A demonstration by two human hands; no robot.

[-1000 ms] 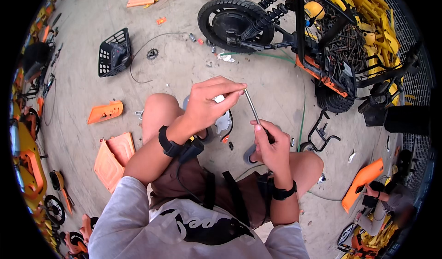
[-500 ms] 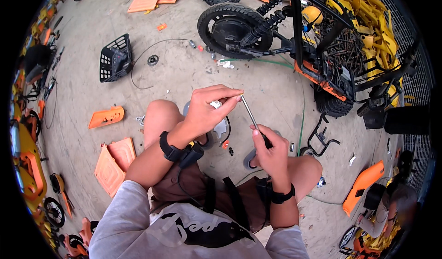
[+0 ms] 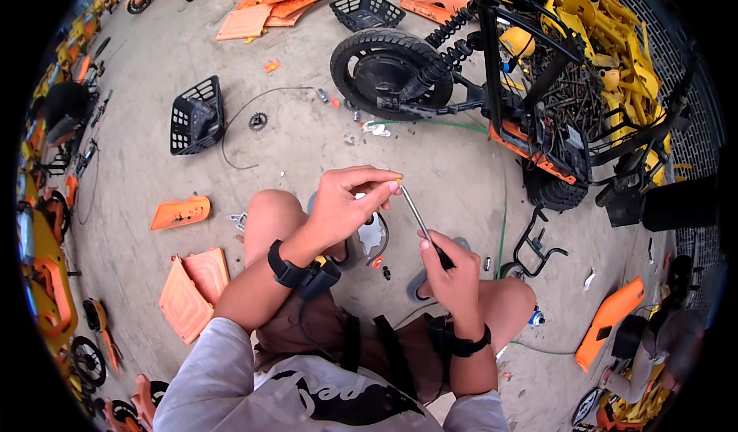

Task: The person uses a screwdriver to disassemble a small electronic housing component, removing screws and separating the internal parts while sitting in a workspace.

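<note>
In my right hand [image 3: 456, 269] is a screwdriver [image 3: 415, 212], its dark handle wrapped by my fingers and its long metal shaft slanting up to the left. My left hand [image 3: 357, 201] pinches thumb and forefinger together right at the tip of that shaft. A tiny yellow spot shows between those fingertips, too small to name. Both hands are held above the floor, in front of my bent knees. Beneath my left hand lie a grey metal plate [image 3: 372, 236] and a short black cable with an orange end [image 3: 377, 261].
Ahead to the right lies a partly stripped scooter frame with a rear wheel [image 3: 390, 72]. Black baskets [image 3: 196, 117], a sprocket [image 3: 258, 121] and orange panels [image 3: 194, 294] are scattered on the concrete. A bent black metal bracket [image 3: 534, 247] lies right; another person [image 3: 676, 340] works at lower right.
The view has tilted up slightly, so the scene sits lower in the picture. Both hands keep the same grip, with the screwdriver tip still at my left fingertips.
</note>
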